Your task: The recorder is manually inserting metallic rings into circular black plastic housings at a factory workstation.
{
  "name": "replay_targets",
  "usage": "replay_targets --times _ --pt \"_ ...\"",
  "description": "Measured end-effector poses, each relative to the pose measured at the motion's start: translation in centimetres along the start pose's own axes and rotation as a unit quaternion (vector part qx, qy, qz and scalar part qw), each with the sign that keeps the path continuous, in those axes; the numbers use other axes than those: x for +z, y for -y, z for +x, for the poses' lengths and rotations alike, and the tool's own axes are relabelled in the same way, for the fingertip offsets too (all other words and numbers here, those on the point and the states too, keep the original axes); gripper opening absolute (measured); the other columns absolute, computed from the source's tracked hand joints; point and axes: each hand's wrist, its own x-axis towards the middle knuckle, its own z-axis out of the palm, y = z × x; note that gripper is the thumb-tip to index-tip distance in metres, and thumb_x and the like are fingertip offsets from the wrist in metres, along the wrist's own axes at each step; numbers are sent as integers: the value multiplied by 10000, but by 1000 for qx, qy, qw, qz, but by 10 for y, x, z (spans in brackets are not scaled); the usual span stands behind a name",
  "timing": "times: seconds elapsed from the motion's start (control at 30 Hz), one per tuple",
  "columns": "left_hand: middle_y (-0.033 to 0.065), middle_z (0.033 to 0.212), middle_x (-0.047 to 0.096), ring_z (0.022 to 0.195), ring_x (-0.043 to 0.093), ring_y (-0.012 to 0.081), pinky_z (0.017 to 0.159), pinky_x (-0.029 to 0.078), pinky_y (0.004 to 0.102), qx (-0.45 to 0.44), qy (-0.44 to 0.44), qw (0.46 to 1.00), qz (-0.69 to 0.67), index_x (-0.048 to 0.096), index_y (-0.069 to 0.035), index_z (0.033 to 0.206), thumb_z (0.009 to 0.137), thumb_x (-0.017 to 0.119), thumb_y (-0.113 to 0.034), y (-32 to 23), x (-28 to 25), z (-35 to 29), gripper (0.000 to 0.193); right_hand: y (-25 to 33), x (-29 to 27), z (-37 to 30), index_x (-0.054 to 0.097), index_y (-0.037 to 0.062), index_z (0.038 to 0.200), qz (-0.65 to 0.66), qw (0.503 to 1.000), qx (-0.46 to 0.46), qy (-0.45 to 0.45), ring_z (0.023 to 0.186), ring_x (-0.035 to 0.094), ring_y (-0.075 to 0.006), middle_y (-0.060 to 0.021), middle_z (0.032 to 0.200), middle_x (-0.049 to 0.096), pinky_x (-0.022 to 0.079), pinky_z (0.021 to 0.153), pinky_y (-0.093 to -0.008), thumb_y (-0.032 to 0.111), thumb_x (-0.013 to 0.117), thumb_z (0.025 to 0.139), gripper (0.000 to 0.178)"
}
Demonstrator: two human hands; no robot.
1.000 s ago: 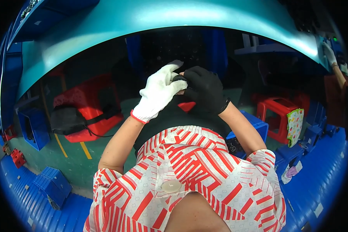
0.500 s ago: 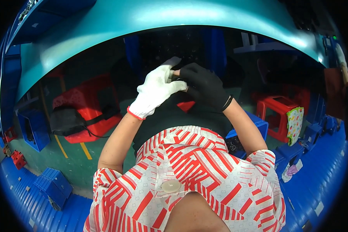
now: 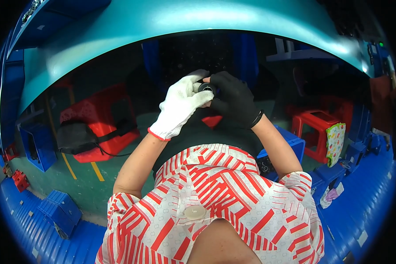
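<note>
Here, hands together near 12 o'clock: white-gloved left hand (image 3: 179,102) and black-gloved right hand (image 3: 234,97) both clamped on a small round black part (image 3: 203,87), between their fingers. Blue bin (image 3: 294,141) just past 3, beside torso, partly behind right forearm; dark round pieces (image 3: 265,166) inside. Blue crate (image 3: 47,161) at 9, contents too dark to tell.

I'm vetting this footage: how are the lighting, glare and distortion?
Head view: glare bands the teal tabletop, its edge bent into an arc; head view: the white-gloved left hand looks nearly washed out; head view: the black-gloved right hand stands out little from the shadow beyond, and the dark round piece shows little detail.
</note>
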Motion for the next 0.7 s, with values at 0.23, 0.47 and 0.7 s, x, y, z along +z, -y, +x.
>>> replay_targets --times 0.23,0.47,0.7 --pt "126 892 639 742 629 135 707 537 254 6 -11 1000 28 421 124 1290 838 648 -57 -1 1 -1 537 3 -2 0 615 101 1021 -6 1000 -3 0 855 629 -276 -88 980 623 505 687 -351 248 771 707 380" --pt "174 1013 617 821 658 172 753 578 298 -13 -3 981 -193 452 113 1263 931 543 -124 9 -8 0 417 6 -1 -1 615 91 1084 64 997 37 -23 912 623 -274 -104 1035 604 503 737 -349 288 763 722 438" --pt "194 1075 605 880 665 211 753 581 309 16 -24 991 -130 471 87 1258 945 519 -123 6 -8 0 380 9 -1 -2 598 84 1169 48 998 36 -25 960 610 -281 -111 1088 588 496 795 -345 269 770 719 516"
